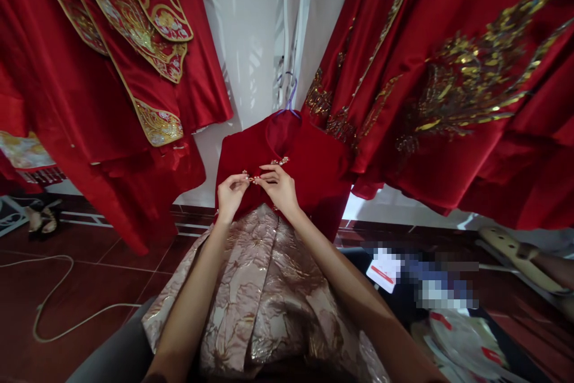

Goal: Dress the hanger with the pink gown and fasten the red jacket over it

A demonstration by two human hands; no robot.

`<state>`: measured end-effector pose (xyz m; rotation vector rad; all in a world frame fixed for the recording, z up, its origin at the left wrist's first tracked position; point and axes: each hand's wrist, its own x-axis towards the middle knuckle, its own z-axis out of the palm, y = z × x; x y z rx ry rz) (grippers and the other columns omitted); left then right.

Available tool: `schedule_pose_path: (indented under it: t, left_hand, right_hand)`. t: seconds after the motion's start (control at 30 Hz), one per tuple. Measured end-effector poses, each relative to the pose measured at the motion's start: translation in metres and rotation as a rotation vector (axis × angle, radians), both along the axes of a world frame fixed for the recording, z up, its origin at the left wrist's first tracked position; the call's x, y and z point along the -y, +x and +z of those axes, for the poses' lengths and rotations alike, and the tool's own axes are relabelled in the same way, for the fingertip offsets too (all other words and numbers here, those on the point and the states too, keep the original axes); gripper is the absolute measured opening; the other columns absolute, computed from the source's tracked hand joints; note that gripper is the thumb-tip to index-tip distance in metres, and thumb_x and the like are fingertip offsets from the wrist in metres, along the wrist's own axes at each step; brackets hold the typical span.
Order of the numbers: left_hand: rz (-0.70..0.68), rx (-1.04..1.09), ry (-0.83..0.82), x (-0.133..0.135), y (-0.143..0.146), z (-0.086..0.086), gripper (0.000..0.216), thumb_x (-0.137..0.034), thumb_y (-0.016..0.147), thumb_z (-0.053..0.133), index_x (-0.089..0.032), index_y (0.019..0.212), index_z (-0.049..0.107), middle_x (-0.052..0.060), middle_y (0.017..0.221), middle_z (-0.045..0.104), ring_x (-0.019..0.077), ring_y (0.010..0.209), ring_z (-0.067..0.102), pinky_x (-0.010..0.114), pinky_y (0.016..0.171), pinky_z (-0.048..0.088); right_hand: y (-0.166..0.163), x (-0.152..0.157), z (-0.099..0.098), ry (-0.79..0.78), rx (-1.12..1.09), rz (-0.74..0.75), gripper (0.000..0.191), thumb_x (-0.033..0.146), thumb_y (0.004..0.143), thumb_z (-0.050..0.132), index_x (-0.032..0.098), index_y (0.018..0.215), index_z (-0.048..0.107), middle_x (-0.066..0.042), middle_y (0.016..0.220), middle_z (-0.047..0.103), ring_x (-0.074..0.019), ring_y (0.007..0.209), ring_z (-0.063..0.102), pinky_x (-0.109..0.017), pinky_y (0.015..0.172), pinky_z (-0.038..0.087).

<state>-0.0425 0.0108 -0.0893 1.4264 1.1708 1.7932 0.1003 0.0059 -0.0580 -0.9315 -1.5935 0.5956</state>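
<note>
Red dresses (pixel 54 54) hang close on both sides of your work; a pale cable (pixel 40 306) loops over the tiled floor (pixel 107 281) at left. Shiny, crinkled brocade (pixel 242 257) covers the lower front of the red jacket (pixel 323 162), which is velvety and hangs on a thin purple hanger (pixel 291 98). Your left hand (pixel 231 195) and right hand (pixel 281 187) pinch a small beaded clasp (pixel 252 180) below its collar edge. Gold embroidery and sequins trim the dresses.
</note>
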Motion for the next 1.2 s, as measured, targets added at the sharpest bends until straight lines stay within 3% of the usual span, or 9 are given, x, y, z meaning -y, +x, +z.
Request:
schedule_pose_path:
  t: [0.23, 0.5, 0.63, 0.7, 0.83, 1.0, 1.2]
  left_hand:
    - [-0.047, 0.058, 0.004, 0.003, -0.001, 0.008, 0.027, -0.026, 0.07, 0.069, -0.012, 0.093, 0.068, 0.01, 0.1, 0.071, 0.0191, 0.092, 0.067, 0.037, 0.093, 0.05]
    - [0.044, -0.285, 0.075, 0.002, -0.015, 0.015, 0.019, -0.029, 0.073, 0.065, -0.018, 0.087, 0.071, 0.006, 0.091, 0.072, 0.0178, 0.082, 0.067, 0.034, 0.084, 0.053]
    - [-0.041, -0.375, 0.085, -0.002, -0.021, 0.022, 0.015, -0.028, 0.073, 0.065, -0.019, 0.084, 0.07, 0.005, 0.09, 0.071, 0.017, 0.081, 0.066, 0.031, 0.08, 0.053]
    - [-0.081, -0.336, 0.067, -0.003, -0.021, 0.02, 0.016, -0.028, 0.073, 0.064, -0.018, 0.085, 0.068, 0.006, 0.091, 0.07, 0.0172, 0.083, 0.066, 0.031, 0.081, 0.052]
    - [-0.001, -0.328, 0.095, 0.004, -0.014, -0.001, 0.016, -0.024, 0.08, 0.055, -0.019, 0.095, 0.059, 0.006, 0.097, 0.066, 0.0161, 0.09, 0.064, 0.032, 0.085, 0.05]
    - [0.219, -0.452, 0.134, 0.023, 0.012, -0.039, 0.023, -0.017, 0.078, 0.054, -0.02, 0.101, 0.052, 0.01, 0.102, 0.056, 0.0227, 0.1, 0.056, 0.042, 0.093, 0.045]
    - [0.13, -0.438, 0.086, 0.044, 0.034, -0.064, 0.027, -0.015, 0.084, 0.044, -0.02, 0.11, 0.048, 0.01, 0.104, 0.055, 0.0222, 0.1, 0.056, 0.039, 0.091, 0.046]
  right_hand:
    - [-0.017, -0.014, -0.002, 0.047, 0.082, -0.031, 0.028, 0.023, 0.077, 0.062, 0.021, 0.105, 0.058, -0.002, 0.084, 0.067, -0.013, 0.077, 0.067, -0.025, 0.072, 0.056]
    - [-0.02, -0.014, -0.006, 0.106, 0.137, -0.096, 0.025, 0.023, 0.082, 0.055, 0.022, 0.108, 0.057, -0.002, 0.086, 0.066, -0.0133, 0.076, 0.066, -0.026, 0.071, 0.055]
    - [-0.02, -0.015, -0.001, 0.099, 0.161, -0.161, 0.019, 0.024, 0.081, 0.057, 0.023, 0.1, 0.057, -0.002, 0.085, 0.068, -0.0152, 0.078, 0.067, -0.03, 0.076, 0.055]
    - [-0.016, -0.011, 0.001, 0.067, 0.13, -0.118, 0.018, 0.026, 0.08, 0.06, 0.023, 0.098, 0.055, -0.002, 0.085, 0.068, -0.015, 0.079, 0.068, -0.03, 0.077, 0.055]
    - [0.006, 0.009, -0.003, -0.033, 0.111, 0.052, 0.016, 0.027, 0.08, 0.06, 0.021, 0.094, 0.055, -0.004, 0.093, 0.069, -0.0144, 0.086, 0.068, -0.027, 0.075, 0.055]
    - [0.046, 0.033, -0.019, -0.167, 0.284, 0.075, 0.012, 0.024, 0.079, 0.06, 0.02, 0.09, 0.063, -0.005, 0.09, 0.07, -0.0155, 0.083, 0.068, -0.032, 0.078, 0.055]
    - [0.059, 0.022, -0.042, -0.209, 0.359, 0.001, 0.009, 0.02, 0.081, 0.057, 0.018, 0.089, 0.06, -0.005, 0.083, 0.068, -0.0155, 0.078, 0.066, -0.033, 0.076, 0.054]
